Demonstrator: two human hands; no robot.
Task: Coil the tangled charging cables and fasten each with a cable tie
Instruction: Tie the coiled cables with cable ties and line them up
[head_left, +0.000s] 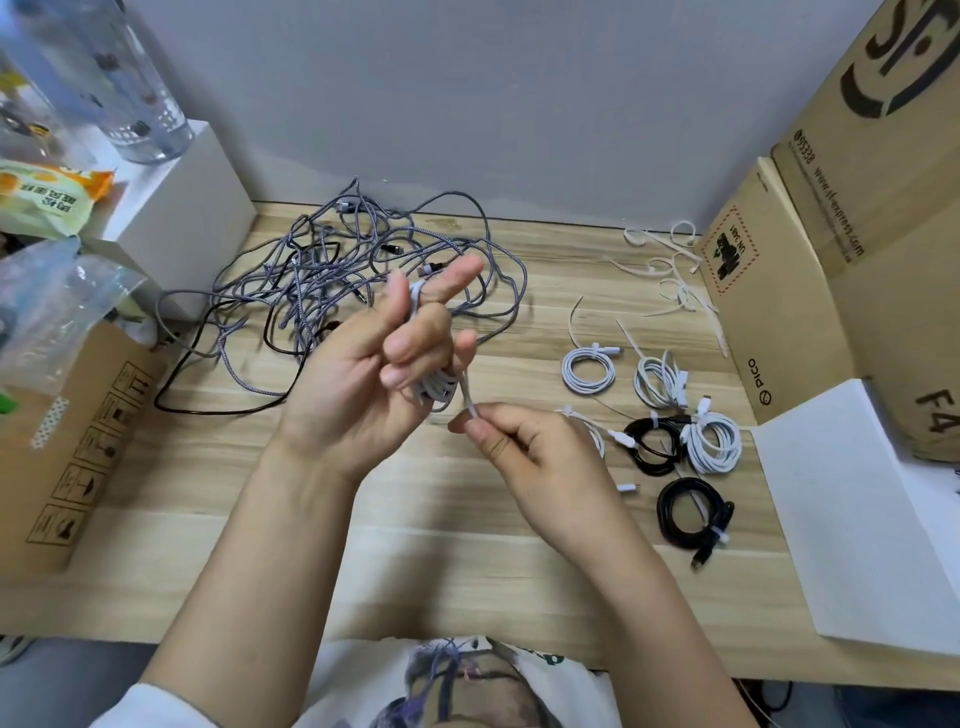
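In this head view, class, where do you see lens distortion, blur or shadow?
Head view: wide-angle lens bends the wooden desk's edge and tilts the brown cardboard box; the clear plastic bottle at top left is smeared; light is soft and even, with faint shadow under the tangled grey braided cables.

Above the counter (467, 545), the left hand (363, 384) holds a white cable (436, 387) wound around its fingers, while the right hand (524, 447) pinches the cable's free end. At eleven o'clock lies a grey tangle of cables (363, 260). At three o'clock sit tied coils (675, 415), white and black, with loose cable ties (670, 270) beyond.
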